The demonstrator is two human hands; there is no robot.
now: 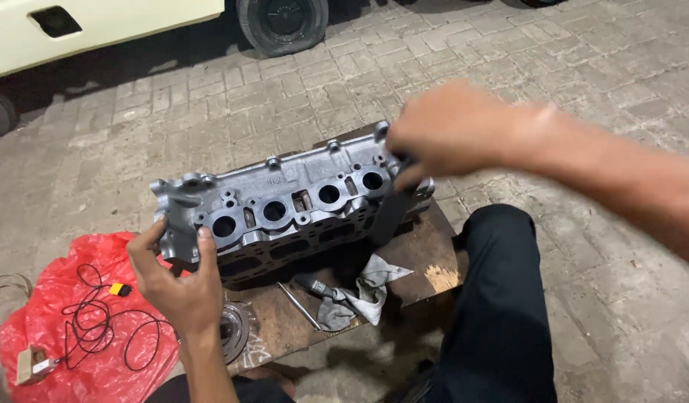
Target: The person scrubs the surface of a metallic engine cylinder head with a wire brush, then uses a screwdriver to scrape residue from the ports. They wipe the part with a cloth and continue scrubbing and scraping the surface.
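Fingers (pixel 204 246) of the left hand (pixel 173 280) wrap one cylinder head (pixel 285 209), four round ports showing; the right hand (pixel 441 130) is closed around one dark tool (pixel 389 209) on the bench (pixel 426 254).

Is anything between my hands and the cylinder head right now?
Nothing visible. The left hand grips the near-left end of the cylinder head directly. The right hand is at its far-right end, holding a dark flat tool against it. The rag lies in front, clear of both hands.

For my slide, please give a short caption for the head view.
Left hand and right hand grip opposite ends of a grey cylinder head on a wooden board.
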